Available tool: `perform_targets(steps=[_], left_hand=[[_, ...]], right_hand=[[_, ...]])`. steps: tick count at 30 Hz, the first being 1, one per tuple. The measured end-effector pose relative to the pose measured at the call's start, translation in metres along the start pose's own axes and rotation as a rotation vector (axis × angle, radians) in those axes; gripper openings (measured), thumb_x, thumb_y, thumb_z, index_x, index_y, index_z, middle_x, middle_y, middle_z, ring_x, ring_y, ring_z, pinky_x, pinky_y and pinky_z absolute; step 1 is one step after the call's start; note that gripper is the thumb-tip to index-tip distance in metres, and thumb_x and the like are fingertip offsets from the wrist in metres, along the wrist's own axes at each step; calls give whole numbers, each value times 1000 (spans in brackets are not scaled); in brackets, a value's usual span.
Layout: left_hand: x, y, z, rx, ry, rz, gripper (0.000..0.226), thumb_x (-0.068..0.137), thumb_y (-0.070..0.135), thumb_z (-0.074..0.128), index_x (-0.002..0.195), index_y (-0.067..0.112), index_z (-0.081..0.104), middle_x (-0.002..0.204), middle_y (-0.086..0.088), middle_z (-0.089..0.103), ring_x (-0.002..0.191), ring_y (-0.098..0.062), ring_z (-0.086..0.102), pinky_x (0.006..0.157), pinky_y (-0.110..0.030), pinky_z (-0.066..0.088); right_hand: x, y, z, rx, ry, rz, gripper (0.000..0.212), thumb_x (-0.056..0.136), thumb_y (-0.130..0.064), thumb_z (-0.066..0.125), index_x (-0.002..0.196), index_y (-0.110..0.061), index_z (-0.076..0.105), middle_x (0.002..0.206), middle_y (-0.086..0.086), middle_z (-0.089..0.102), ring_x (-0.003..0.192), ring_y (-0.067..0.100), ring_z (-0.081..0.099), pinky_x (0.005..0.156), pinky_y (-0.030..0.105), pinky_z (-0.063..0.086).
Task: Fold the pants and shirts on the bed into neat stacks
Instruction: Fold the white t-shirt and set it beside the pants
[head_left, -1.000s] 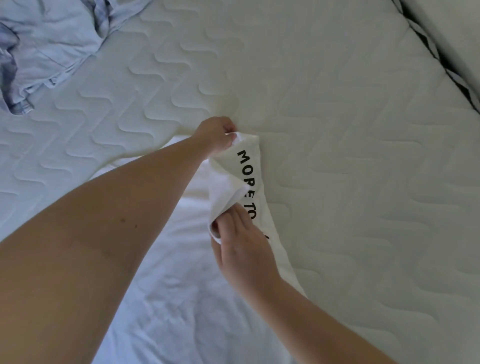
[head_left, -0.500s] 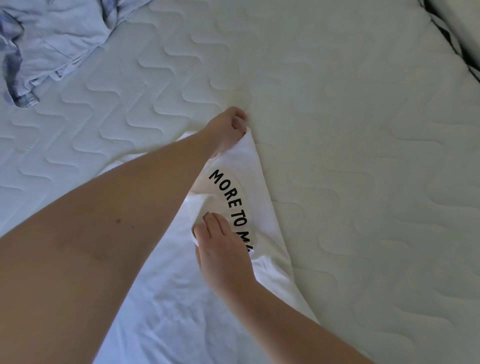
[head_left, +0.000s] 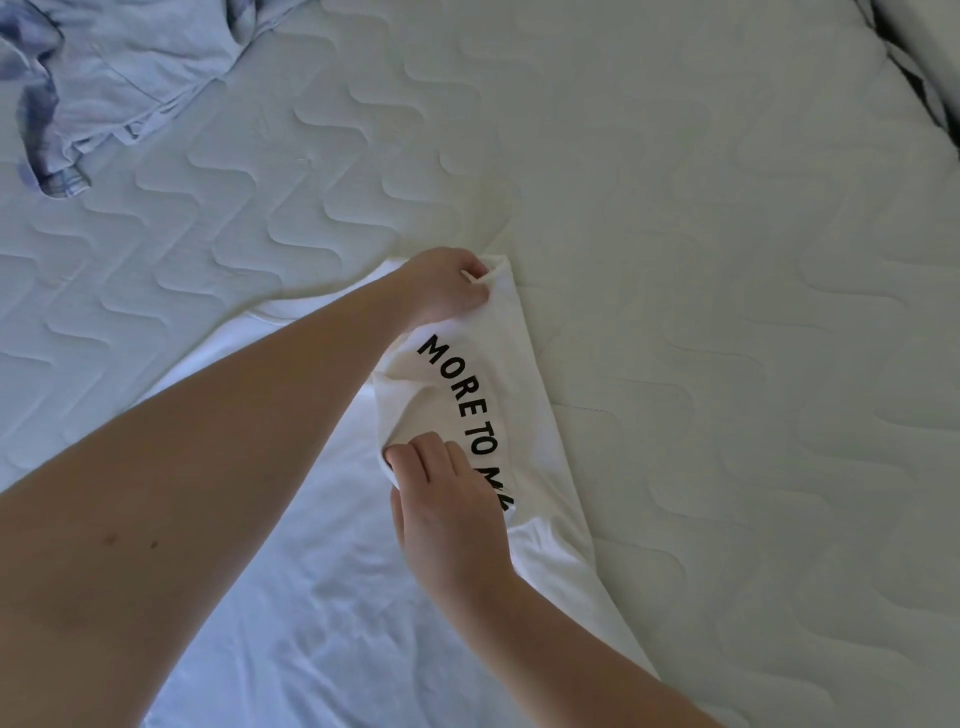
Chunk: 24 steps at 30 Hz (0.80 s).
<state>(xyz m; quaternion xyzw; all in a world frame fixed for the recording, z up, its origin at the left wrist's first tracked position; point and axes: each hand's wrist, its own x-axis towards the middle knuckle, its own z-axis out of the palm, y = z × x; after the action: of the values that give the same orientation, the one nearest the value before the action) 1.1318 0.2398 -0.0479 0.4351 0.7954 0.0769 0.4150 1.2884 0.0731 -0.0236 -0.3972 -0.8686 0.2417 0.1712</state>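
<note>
Both hands, left hand (head_left: 447, 288) and right hand (head_left: 449, 512), pinch the white shirt's (head_left: 311, 623) folded edge.

left hand (head_left: 447, 288) pinches white T-shirt (head_left: 291, 597) fold | right hand (head_left: 452, 512) grips edge | mattress (head_left: 727, 260) | blue garment (head_left: 119, 67) top-left

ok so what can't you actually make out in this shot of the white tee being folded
All in the head view:
- The white t-shirt print reads "MORE TO M" and no further; the right hand covers the rest.
- The tee's lower part is cut off by the bottom edge; the left forearm covers much of it.
- The blue garment is cut off at the top-left corner, so its type is unclear.
</note>
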Motion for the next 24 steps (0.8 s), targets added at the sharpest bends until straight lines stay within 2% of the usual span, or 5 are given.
perform_targets(steps=[6, 13, 17, 21, 24], left_hand=[[7, 13, 7, 34, -20, -19, 43, 88, 48, 67, 117, 17, 67, 110, -2, 64, 100, -22, 58, 86, -30, 46], [6, 21, 24, -114, 85, -15, 27, 93, 27, 61, 117, 19, 67, 111, -3, 66, 97, -22, 62, 81, -28, 48], [-4, 17, 34, 2, 162, 46, 34, 92, 25, 62, 125, 17, 59, 120, -5, 63, 109, -24, 60, 82, -26, 44], [-35, 9, 43, 80, 400, 170, 46, 91, 23, 62, 135, 20, 49, 127, -6, 54, 115, -23, 52, 96, -32, 43], [-83, 2, 58, -97, 584, 314, 30, 91, 17, 57, 121, 14, 56, 111, -5, 56, 97, -13, 54, 83, -11, 38]], right_hand=[[3, 3, 2, -15, -12, 28, 38, 61, -2, 76, 95, -16, 66, 80, -2, 57, 64, 18, 51, 50, 28, 44], [4, 6, 11, 205, -138, -18, 39, 73, 10, 60, 105, -11, 67, 92, 3, 65, 72, 25, 56, 63, 36, 48], [-9, 16, 12, 208, -197, -12, 29, 89, -8, 51, 116, -9, 63, 104, 3, 65, 92, 26, 61, 79, 39, 48], [-44, 40, 3, 78, -75, 51, 33, 87, -19, 56, 119, -15, 61, 111, -1, 63, 103, 22, 58, 88, 34, 44], [-86, 63, -7, -76, -44, 144, 46, 81, -24, 65, 126, -20, 54, 114, 1, 58, 102, 25, 55, 88, 36, 41]])
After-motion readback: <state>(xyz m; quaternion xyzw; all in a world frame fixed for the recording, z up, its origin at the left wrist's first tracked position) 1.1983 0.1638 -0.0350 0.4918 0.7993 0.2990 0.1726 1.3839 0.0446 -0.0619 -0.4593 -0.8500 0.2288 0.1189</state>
